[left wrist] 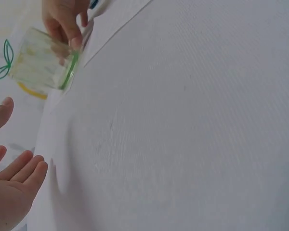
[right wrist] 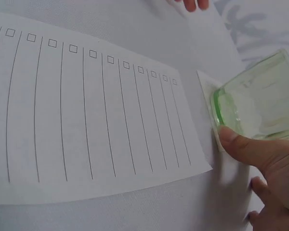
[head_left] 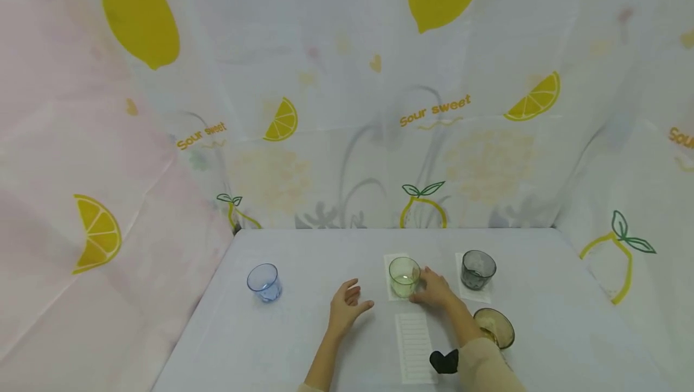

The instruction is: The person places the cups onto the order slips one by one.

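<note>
A light green glass (head_left: 403,277) stands upright on a white paper sheet (head_left: 391,291). My right hand (head_left: 435,289) holds it from the right side, thumb low by the base. In the right wrist view the thumb lies against the green glass (right wrist: 260,98) near its thick bottom, and part of the fingers is hidden behind it. To the left of the glass, my left hand (head_left: 346,308) is held up with nothing in it, thumb and fingers spread apart. The left wrist view shows the left hand (left wrist: 14,187) apart from the green glass (left wrist: 41,60).
A lined paper with small checkboxes (head_left: 414,347) lies in front of the green glass. At the right, a dark grey glass (head_left: 478,270) stands on another paper; an amber glass (head_left: 494,327) is beside my right forearm. A blue glass (head_left: 264,283) stands far left. Lemon-print cloth (head_left: 347,79) hangs behind.
</note>
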